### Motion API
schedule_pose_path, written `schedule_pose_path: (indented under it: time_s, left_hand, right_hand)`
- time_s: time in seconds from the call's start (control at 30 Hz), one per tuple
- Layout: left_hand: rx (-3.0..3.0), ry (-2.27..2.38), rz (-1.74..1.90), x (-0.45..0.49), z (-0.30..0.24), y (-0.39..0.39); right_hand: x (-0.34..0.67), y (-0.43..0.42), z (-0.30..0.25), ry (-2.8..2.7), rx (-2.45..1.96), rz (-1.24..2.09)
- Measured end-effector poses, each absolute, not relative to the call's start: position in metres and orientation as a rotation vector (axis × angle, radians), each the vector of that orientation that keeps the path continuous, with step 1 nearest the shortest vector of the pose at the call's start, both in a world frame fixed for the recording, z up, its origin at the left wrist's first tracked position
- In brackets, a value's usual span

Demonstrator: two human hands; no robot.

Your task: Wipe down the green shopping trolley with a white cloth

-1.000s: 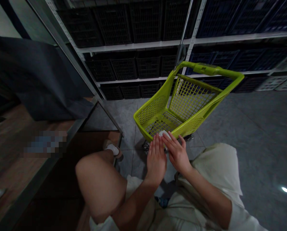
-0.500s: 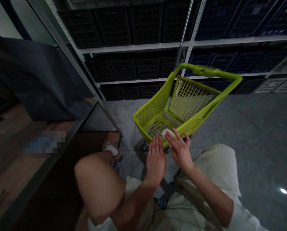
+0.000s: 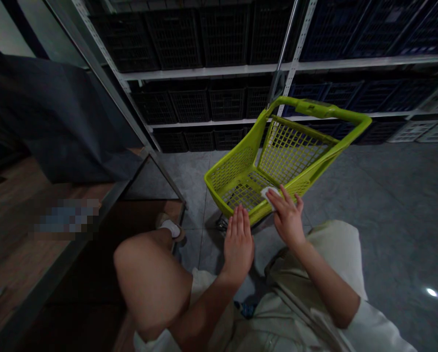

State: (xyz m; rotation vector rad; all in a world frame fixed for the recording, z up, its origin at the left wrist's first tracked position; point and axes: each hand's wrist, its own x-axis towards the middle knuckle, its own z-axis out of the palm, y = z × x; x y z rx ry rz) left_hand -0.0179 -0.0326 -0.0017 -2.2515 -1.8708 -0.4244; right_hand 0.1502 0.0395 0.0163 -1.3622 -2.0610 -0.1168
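Observation:
A small lime-green plastic shopping cart (image 3: 241, 168) stands on the grey tiled floor in front of me. My right hand (image 3: 288, 218) presses a white cloth (image 3: 268, 192) against the near right rim of the cart's basket, fingers curled over it. My left hand (image 3: 238, 242) rests flat with fingers together against the near edge of the basket, holding nothing. My bare left knee (image 3: 149, 274) is raised at the lower left, and I wear light-coloured clothing.
Metal shelving (image 3: 211, 72) full of dark plastic crates runs along the back. A low wooden shelf (image 3: 28, 234) with a metal frame stands at the left, with a dark bag (image 3: 57, 117) on it. My white shoe (image 3: 171, 227) is by the shelf's leg.
My right hand has slid the white cloth to the right along the basket rim. The left hand has stayed on the near edge.

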Motion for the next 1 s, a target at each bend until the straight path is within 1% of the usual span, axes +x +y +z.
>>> schedule_pose_path:
  time_s: [0.1,0.2,0.27,0.37,0.47,0.57,0.73,0.83,1.0]
  left_hand:
    - [-2.249,-1.860,-0.421,-0.019,-0.003,-0.032]
    - [-2.267,-1.863,-0.430,-0.019,-0.002,-0.033]
    - [-2.281,-1.869,-0.426,-0.019,0.000,-0.033]
    - [-2.297,-1.879,-0.429,-0.019,0.002,-0.034]
    - [-2.295,-1.890,-0.460,-0.019,0.001,-0.033]
    - [-2.283,-1.885,-0.469,-0.019,-0.001,-0.033]
    - [-2.274,-1.873,-0.437,-0.018,-0.001,-0.033]
    - [-2.281,-1.866,-0.420,-0.018,0.000,-0.034]
    - [-2.266,-1.889,-0.468,-0.018,0.000,-0.034]
  right_hand:
    - [0.121,0.010,0.015,-2.243,-1.178,-0.011]
    - [0.124,0.008,0.019,-2.354,-1.107,-0.012]
    - [0.144,0.023,0.022,-2.347,-1.153,-0.073]
    - [0.178,0.055,0.025,-2.184,-1.332,-0.168]
    - [0.186,0.068,0.024,-2.023,-1.456,-0.213]
    - [0.162,0.048,0.021,-2.048,-1.402,-0.140]
    - [0.122,0.005,0.021,-2.308,-1.152,-0.012]
    - [0.138,0.017,0.024,-2.349,-1.155,-0.068]
    - [0.174,0.057,0.027,-2.085,-1.394,-0.157]
